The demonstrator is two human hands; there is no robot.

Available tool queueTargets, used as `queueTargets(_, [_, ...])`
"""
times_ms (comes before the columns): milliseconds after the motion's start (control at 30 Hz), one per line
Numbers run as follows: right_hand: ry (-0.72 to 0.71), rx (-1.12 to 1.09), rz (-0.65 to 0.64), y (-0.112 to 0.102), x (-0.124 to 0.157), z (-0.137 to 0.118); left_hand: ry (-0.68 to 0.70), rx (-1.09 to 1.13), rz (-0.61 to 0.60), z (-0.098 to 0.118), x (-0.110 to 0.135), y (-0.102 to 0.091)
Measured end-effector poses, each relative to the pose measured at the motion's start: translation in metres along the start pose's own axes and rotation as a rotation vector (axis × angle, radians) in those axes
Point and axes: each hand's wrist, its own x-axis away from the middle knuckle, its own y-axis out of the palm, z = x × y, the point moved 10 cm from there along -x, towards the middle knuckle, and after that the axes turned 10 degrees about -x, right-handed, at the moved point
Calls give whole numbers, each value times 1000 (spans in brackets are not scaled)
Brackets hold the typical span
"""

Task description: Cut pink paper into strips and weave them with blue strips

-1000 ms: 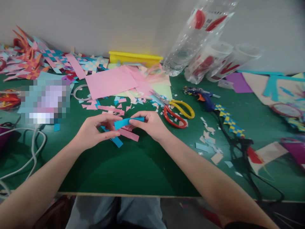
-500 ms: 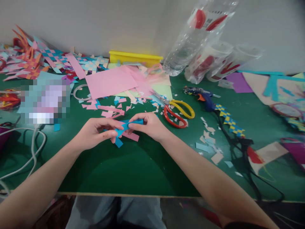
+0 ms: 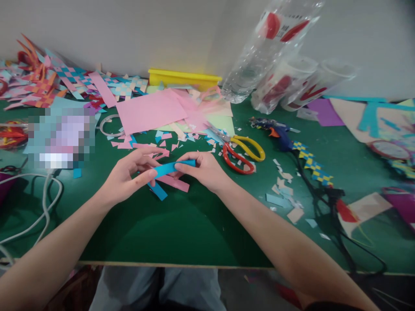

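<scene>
A blue paper strip (image 3: 167, 169) is stretched between my hands, just above the green table. My left hand (image 3: 131, 172) has thumb and fingers closed on its left end. At the right end, my right hand (image 3: 202, 169) pinches the strip between thumb and fingers, and there it looks folded over. Below lies another blue paper piece (image 3: 158, 191), partly hidden by my left hand; whether it joins the held strip I cannot tell. A pink paper strip (image 3: 178, 183) rests on the table under the held one.
Scissors (image 3: 240, 151) with red and yellow handles lie right of my hands. Beyond them is a blue glue gun (image 3: 282, 134) with a black cord. Pink sheets (image 3: 149, 110), paper scraps and a yellow holder (image 3: 184, 79) are behind. Bagged cups (image 3: 285, 82) stand by the wall.
My left fingers have shifted slightly up and left along the blue strip, which now looks flatter and shows more of its length. My right hand has barely moved.
</scene>
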Motion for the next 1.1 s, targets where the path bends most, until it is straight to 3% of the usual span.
queueTargets(267, [-171,252,91,3,10,-20,-259,-243,97,-32,-1,-9])
queueTargets(500, [-218,423,140,-3,9,-23,-252,-359,136,-29,-1,-17])
queueTargets(833, [-159,161,205,-27,0,-11,-247,-400,223,-30,-1,-29])
queueTargets(1100, [-218,262,283,-36,0,-19,-240,-460,250,-31,1,-31])
